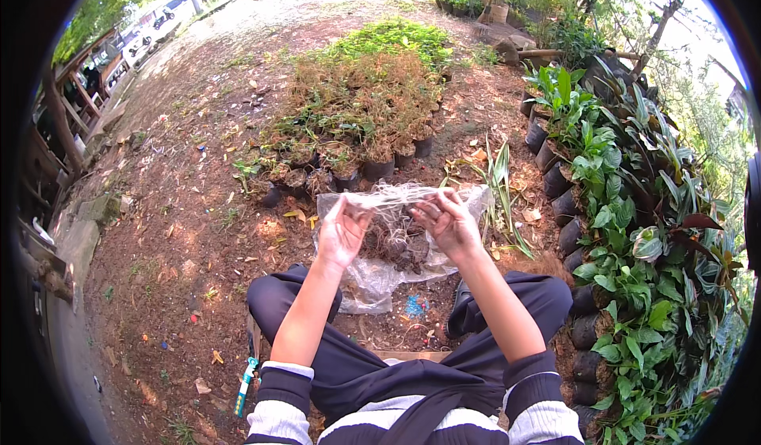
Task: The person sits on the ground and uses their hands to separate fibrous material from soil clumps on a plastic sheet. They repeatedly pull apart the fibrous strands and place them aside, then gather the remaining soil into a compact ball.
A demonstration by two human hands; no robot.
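Between my two hands stretches a loose bundle of thin whitish string, with tangled ends hanging from its middle. My left hand pinches one end of it between thumb and fingers. At the other end, my right hand grips it with curled fingers. Beneath the hands a clear plastic sheet lies crumpled on the ground in front of my bent legs. On the sheet is a dark clump of soil or roots, partly hidden by the string and hands.
Potted plants, some dried brown, stand in black bags ahead. Leafy plants in black bags line the right side. Long striped leaves lie beside the sheet. A turquoise-and-yellow handled object lies left of my leg. Blue bits are scattered between my feet.
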